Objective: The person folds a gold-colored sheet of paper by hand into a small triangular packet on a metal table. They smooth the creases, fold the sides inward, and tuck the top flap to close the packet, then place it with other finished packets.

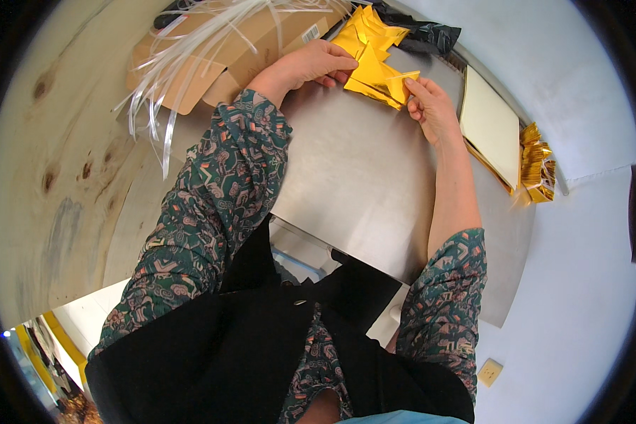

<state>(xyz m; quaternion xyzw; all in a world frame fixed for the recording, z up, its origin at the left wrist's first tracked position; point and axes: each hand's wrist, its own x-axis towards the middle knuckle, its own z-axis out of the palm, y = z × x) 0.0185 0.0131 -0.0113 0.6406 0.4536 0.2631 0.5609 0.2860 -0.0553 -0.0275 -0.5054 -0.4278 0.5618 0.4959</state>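
Note:
Between my two hands is a shiny gold foil pouch (376, 76) above the metal tabletop (360, 169). My left hand (316, 65) pinches its left edge. My right hand (428, 103) grips the right corner between thumb and fingers. Behind it, several more gold foil pouches (366, 30) lie in a loose pile that the held pouch partly overlaps.
A brown cardboard box (258, 53) with a bundle of clear plastic strips (184, 56) stands at the far left. Black plastic (427, 34) lies behind the pouches. To the right are a cream flat board (491, 127) and gold crinkled packets (538, 166) by the white wall (586, 233).

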